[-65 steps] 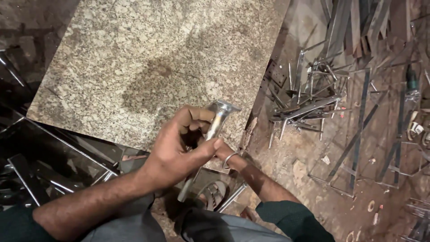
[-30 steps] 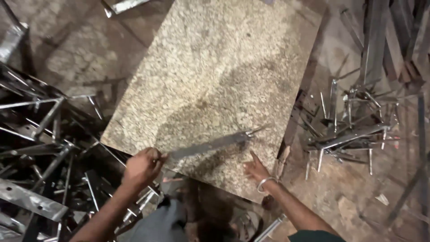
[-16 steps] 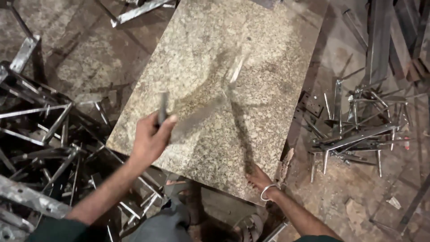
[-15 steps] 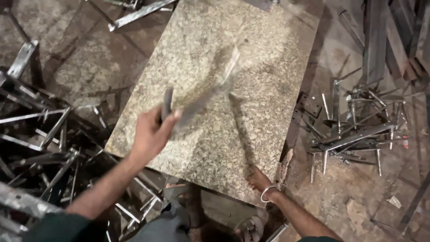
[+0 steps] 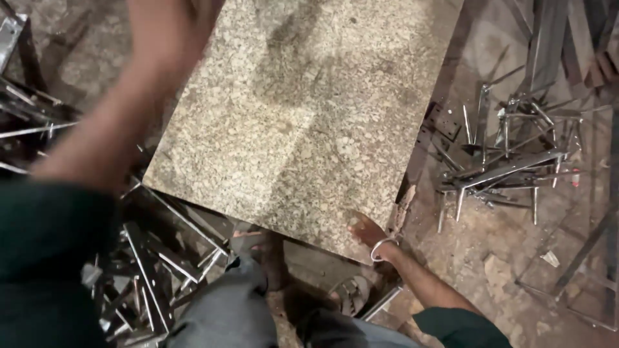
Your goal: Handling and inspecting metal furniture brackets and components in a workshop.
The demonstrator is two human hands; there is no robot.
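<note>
A speckled granite slab point(image 5: 303, 122) lies tilted across the dirt floor. My right hand point(image 5: 366, 232), with a pale bangle at the wrist, rests flat on the slab's near corner and holds nothing. My left arm is raised and blurred across the left of the view. My left hand point(image 5: 177, 16) reaches the top edge, above the slab's far left side. Blur and cropping hide its fingers, and no metal piece shows in it. My knees in grey trousers point(image 5: 225, 309) sit just below the slab.
Long metal strips and brackets point(image 5: 148, 258) are heaped on the left, running under the slab's near edge. A second pile of bent metal brackets point(image 5: 503, 161) lies on the floor to the right. More bars lean at the top right.
My left arm has swung up from the slab's left edge to the top of the view. The long metal piece it held is out of sight. My right hand stays on the slab's corner.
</note>
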